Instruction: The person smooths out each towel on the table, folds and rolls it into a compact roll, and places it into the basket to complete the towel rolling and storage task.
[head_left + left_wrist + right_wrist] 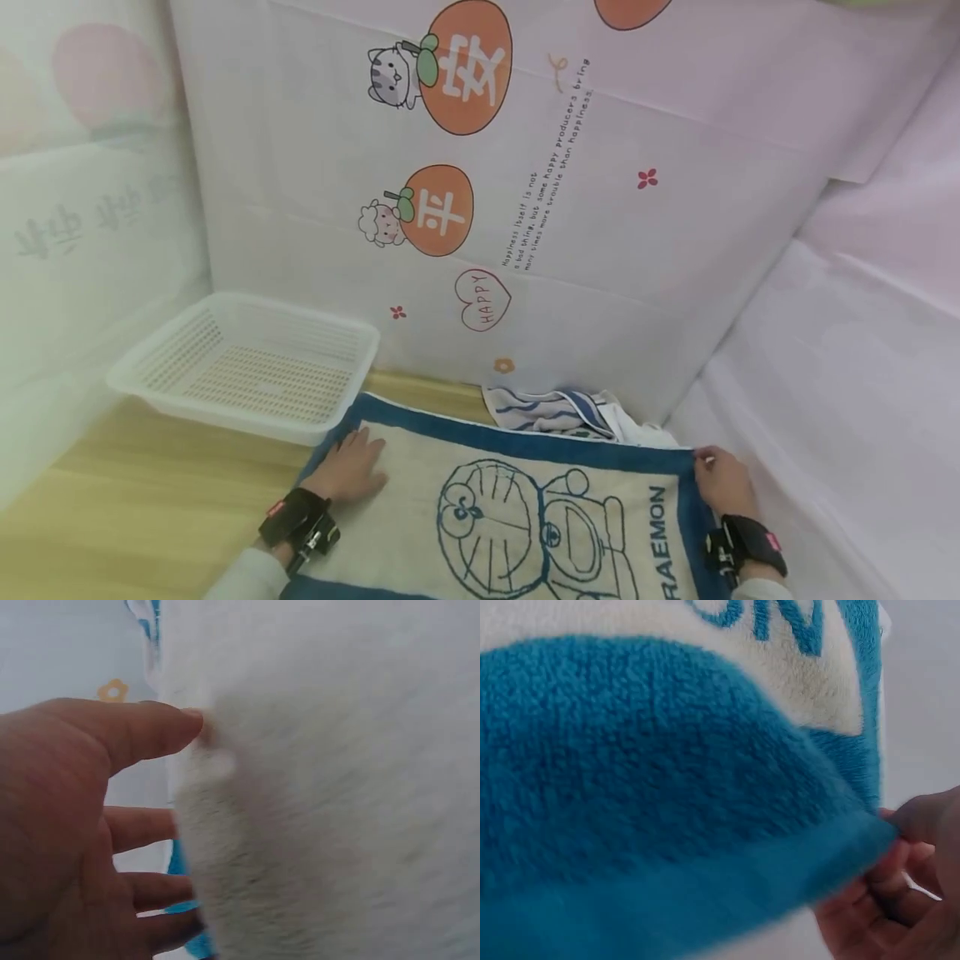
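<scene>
A cream towel (pixel 408 508) with a blue border and a line-drawn cartoon figure lies spread out in the head view. My left hand (pixel 349 468) rests on its left part, fingers extended; in the left wrist view the left hand (pixel 67 817) has its thumb against the cream cloth (pixel 322 787), and the fingertips are partly hidden by it. At the upper right corner my right hand (pixel 723 482) grips the blue edge. Up close in the right wrist view, the right hand (pixel 900 885) pinches the blue corner (pixel 840 840) between thumb and fingers.
A white plastic basket (pixel 262 375) stands at the back left on the wood-coloured table (pixel 135 492). Behind the towel lies a crumpled striped cloth (pixel 555 410) with white cloth beside it. Printed white sheets (pixel 300 167) hang around the back and sides.
</scene>
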`<state>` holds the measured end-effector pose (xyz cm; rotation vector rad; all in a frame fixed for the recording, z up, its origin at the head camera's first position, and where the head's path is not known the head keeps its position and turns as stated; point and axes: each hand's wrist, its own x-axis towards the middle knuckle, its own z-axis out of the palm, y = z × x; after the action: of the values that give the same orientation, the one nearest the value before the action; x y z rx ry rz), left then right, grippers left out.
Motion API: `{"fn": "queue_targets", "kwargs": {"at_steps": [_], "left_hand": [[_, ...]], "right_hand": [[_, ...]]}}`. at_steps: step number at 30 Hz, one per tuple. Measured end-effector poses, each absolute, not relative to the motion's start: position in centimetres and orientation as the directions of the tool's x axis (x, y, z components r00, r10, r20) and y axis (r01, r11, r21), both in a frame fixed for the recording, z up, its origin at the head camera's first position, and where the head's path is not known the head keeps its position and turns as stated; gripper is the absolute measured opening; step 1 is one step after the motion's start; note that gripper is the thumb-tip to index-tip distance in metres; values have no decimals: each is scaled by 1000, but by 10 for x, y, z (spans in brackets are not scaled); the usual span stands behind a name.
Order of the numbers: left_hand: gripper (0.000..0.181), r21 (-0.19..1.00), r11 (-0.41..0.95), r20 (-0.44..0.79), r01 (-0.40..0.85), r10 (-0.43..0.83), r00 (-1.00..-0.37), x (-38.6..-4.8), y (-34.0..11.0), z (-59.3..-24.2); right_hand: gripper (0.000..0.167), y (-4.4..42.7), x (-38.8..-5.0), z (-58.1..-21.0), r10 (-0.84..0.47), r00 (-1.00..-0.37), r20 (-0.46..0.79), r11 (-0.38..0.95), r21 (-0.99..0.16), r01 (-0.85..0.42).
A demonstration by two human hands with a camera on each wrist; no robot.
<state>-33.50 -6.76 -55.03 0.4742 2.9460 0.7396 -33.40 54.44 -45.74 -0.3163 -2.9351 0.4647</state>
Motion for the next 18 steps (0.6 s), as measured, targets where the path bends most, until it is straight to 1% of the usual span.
{"fn": "queue_targets", "kwargs": {"at_steps": [3,6,8,10,12,15,18], "left_hand": [[51,448,830,99,333,324,-941,-343,-65,-539],[47,451,810,170,374,333,-927,-357,-63,-532],[46,450,806,185,385,337,-923,-368,-63,-531],[48,424,813,199,399,346,-917,-381,-59,-532],[51,399,827,202,396,342,-918,-394,-55,-534],[57,352,860,188,369,321,-928,-408,-55,-537],[58,344,879,169,330,288,-943,-415,-51,-538]], "right_hand": [[39,532,-331,-468,208,-978,21,936,-295,193],[39,508,-328,-483,138,-989,-48,939,-312,146],[37,492,-326,-493,84,-992,-91,932,-346,110],[33,482,-322,-501,39,-990,-133,929,-361,85],[31,475,-317,-508,25,-985,-168,925,-369,87],[29,470,-313,-518,25,-986,-166,923,-375,87],[29,471,-312,-523,40,-988,-148,922,-375,93]]}}
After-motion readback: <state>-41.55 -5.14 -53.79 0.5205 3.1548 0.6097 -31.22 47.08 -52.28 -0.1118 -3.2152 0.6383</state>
